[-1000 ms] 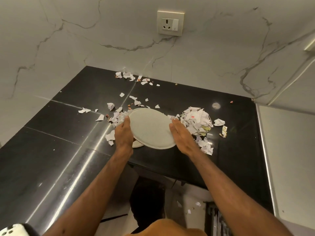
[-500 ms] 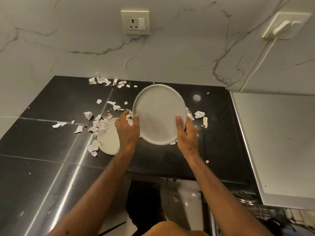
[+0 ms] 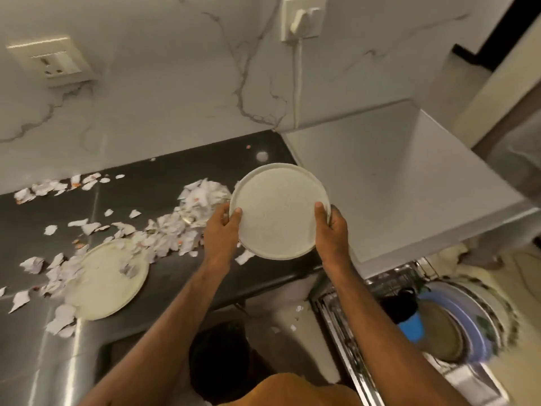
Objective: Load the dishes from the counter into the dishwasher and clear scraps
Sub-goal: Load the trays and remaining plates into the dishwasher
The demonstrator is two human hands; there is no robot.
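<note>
Fingers (image 3: 237, 213) of the left hand (image 3: 221, 232) and right hand (image 3: 332, 230) grip the white plate (image 3: 278, 212) by its two sides, above the table (image 3: 152, 194) edge. It looks hard, slippery and breakable; hold the rim tight.

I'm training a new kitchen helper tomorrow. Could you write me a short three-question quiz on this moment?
1. True or false: the held plate is gripped by the left hand alone.
2. Where does the second plate lie? A) in the dishwasher B) on the black counter among paper scraps C) on the floor
3. Fill in: the open dishwasher rack is on the person's ____ side.
Key: 1 false, the right hand grips it too; 2 B; 3 right.
</note>
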